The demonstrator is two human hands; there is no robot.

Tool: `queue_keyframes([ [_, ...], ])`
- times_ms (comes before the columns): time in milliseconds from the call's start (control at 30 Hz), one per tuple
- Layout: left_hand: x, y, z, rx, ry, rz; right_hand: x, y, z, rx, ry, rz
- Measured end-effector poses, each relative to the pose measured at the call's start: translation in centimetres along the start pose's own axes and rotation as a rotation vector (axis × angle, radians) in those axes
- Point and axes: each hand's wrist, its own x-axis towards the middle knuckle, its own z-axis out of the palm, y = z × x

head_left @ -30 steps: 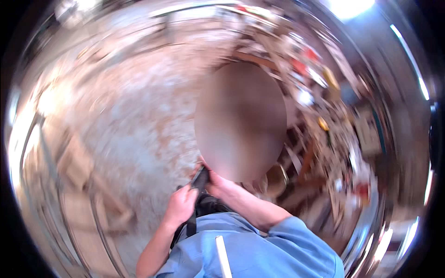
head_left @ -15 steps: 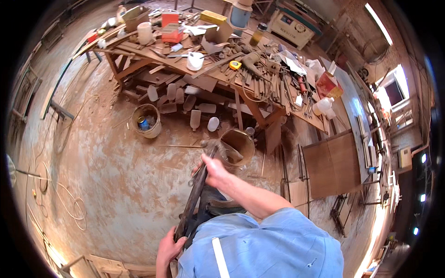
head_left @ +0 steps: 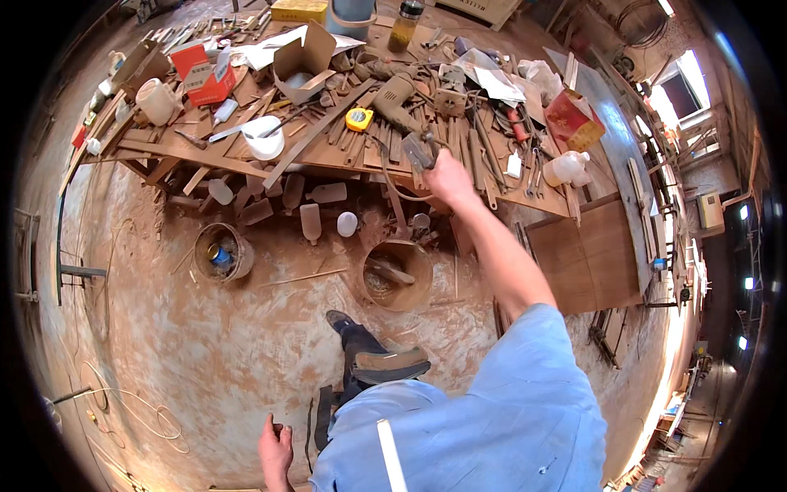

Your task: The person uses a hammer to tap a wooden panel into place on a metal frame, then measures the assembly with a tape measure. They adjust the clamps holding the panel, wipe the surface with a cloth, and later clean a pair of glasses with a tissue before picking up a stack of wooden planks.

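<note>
Left hand (head_left: pixel 276 447): off the long dark bar; now empty, fingers loosely curled.
Right hand (head_left: pixel 448 179): advanced to brown wooden workbench's (head_left: pixel 307 161) front edge, gripping grey block-shaped metal piece (head_left: pixel 416 152).

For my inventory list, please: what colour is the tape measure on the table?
Mostly yellow; the tape measure shows best in the head view.

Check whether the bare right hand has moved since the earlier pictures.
Yes: in view, the bare right hand moved from lower left of the rightmost round brown bucket to above it, at the brown wooden workbench.
</note>
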Motion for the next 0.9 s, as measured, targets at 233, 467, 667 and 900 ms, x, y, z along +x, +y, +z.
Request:
queue_keyframes([
  [233, 3.2, 2.6, -1.9, 0.121, -0.044, -0.059, 11.2, 3.0, -3.0, -0.266, 0.031, -0.045],
  [467, 3.1, 1.2, -2.8, 0.254, -0.060, -0.231, 19.1, 7.2, 1.6, -0.271, -0.054, -0.099],
  [667, 0.4, -2.5, -1.6, 0.145, -0.069, -0.360, 24.9, 14.1, 4.1, -0.232, 0.025, -0.556],
  [900, -2.2, -4.2, 2.3, 0.073, -0.030, -0.472, 29.5, 16.8, 5.8, -0.475, -0.137, -0.525],
])
